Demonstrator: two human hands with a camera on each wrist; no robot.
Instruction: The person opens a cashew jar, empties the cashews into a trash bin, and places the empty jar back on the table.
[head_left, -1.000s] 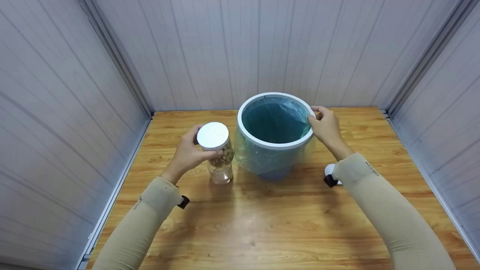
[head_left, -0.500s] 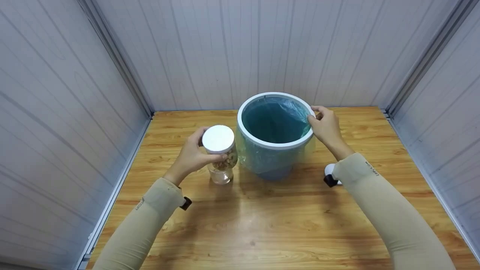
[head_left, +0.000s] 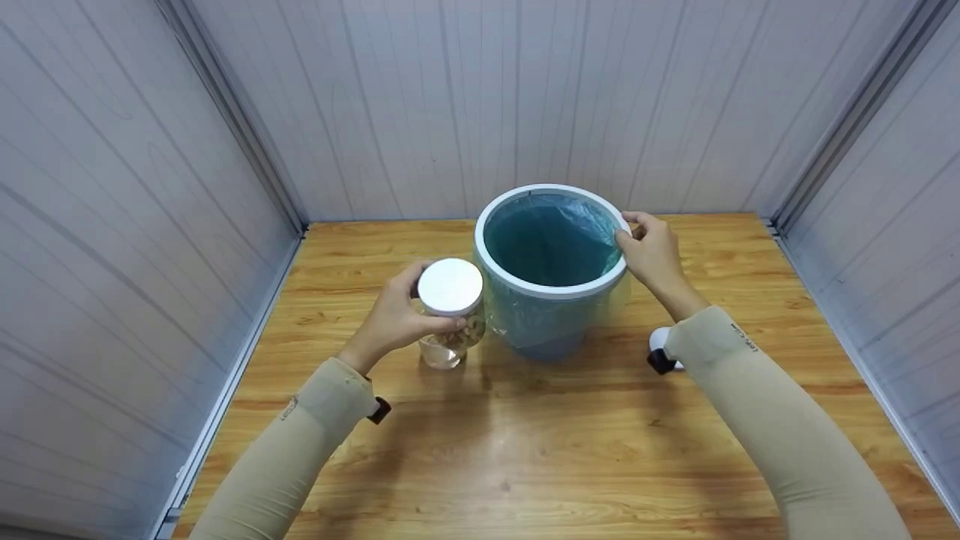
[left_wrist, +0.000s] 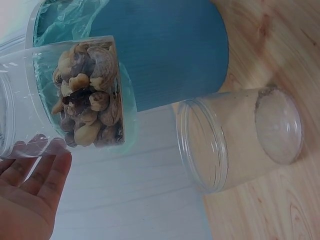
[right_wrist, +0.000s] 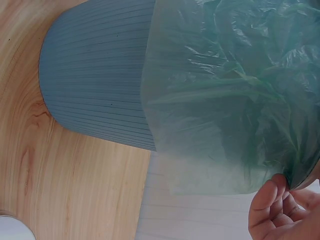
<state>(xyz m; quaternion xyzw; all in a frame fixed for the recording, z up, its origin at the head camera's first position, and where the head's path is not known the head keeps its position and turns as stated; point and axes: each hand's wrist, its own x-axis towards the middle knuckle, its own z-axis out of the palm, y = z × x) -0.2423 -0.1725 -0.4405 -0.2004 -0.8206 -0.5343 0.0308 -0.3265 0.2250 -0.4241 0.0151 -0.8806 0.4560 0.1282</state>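
Observation:
A clear jar with a white lid (head_left: 450,286) is in my left hand (head_left: 401,319), gripped round its side. In the left wrist view nuts (left_wrist: 90,97) fill the jar's lower part, and its base is raised off the floor. Close below it an uncovered clear jar (left_wrist: 242,142) stands upright. My right hand (head_left: 654,251) pinches the rim of the trash can (head_left: 555,292) at its right side, over the green bag (right_wrist: 215,105) that lines it. The bag's edge hangs down outside the blue ribbed wall (right_wrist: 100,75).
A white round lid (head_left: 660,341) lies to the right of the trash can, partly hidden by the right sleeve. Pale panelled walls (head_left: 480,97) enclose the wooden floor (head_left: 510,450) at the back and sides.
My left hand has carried the jar of nuts to the right and slightly nearer to me, now closer to the trash can. The right hand has stayed still on the rim.

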